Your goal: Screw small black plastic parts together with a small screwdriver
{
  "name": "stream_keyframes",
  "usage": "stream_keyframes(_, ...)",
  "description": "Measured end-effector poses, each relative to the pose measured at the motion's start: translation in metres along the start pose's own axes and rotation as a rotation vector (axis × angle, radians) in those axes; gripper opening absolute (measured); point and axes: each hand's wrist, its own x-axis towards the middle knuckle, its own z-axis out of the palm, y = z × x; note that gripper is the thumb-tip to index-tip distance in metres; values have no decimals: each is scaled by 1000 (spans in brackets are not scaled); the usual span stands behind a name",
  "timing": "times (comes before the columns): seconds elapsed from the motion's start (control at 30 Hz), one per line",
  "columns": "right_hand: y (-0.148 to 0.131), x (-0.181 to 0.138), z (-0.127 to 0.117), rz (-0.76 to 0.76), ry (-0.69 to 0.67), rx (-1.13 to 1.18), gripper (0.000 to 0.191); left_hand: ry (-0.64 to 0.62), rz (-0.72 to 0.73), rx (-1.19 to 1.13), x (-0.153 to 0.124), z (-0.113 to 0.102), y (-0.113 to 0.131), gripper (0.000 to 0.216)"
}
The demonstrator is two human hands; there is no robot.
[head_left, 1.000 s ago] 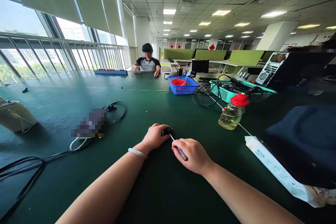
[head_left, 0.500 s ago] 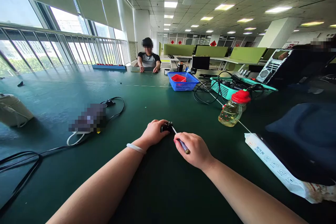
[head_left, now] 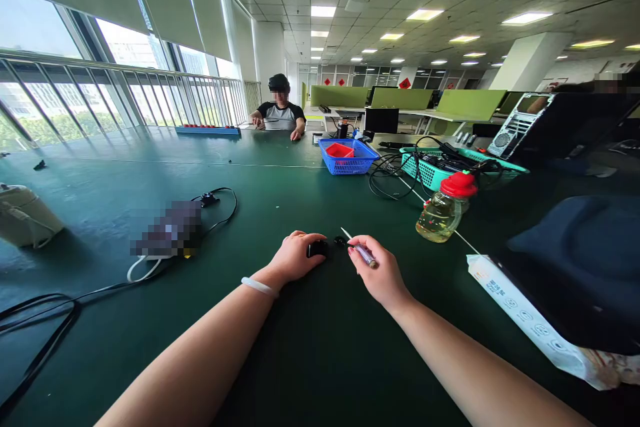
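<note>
My left hand (head_left: 296,256) rests on the green table (head_left: 300,200), fingers closed around a small black object (head_left: 318,249). A white band circles that wrist. My right hand (head_left: 381,272) grips a thin screwdriver-like tool (head_left: 361,249), its metal tip pointing up and left, lifted just off the table. A second tiny black piece (head_left: 339,241) lies on the table between the black object and the tool tip.
A bottle of yellowish liquid with a red cap (head_left: 443,210) stands to the right. Behind it are a teal basket of cables (head_left: 435,170) and a blue basket (head_left: 349,159). A dark cushion (head_left: 575,260) lies right; black cables (head_left: 45,317) lie left. Another person (head_left: 280,113) sits across.
My right hand has pulled the tool away from the black object, rightward and up. A tiny black piece now lies apart beside the object. My left hand stays put.
</note>
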Motion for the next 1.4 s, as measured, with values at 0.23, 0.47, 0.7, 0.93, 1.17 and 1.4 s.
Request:
stream_keyframes(0.23, -3, 1, 2, 129, -62, 252, 37, -31, 93, -17, 1, 0, -1, 44)
stream_keyframes(0.47, 15, 10, 3, 284, -125, 383, 39, -82, 156, -23, 1, 0, -1, 45)
stream_keyframes(0.7, 13, 8, 1, 216, -41, 233, 45, -101, 121, 16, 0, -4, 3, 46)
stream_keyframes(0.93, 7, 4, -2, 167, 39, 240, 53, -93, 126, 17, 0, -5, 2, 47)
stream_keyframes(1.17, -1, 1, -1, -34, -65, 9, 44, -96, 128, 44, 1, -4, 1, 49)
stream_keyframes(1.4, -5, 2, -3, -76, -1, -107, 35, -81, 150, 59, 1, -3, 0, 48)
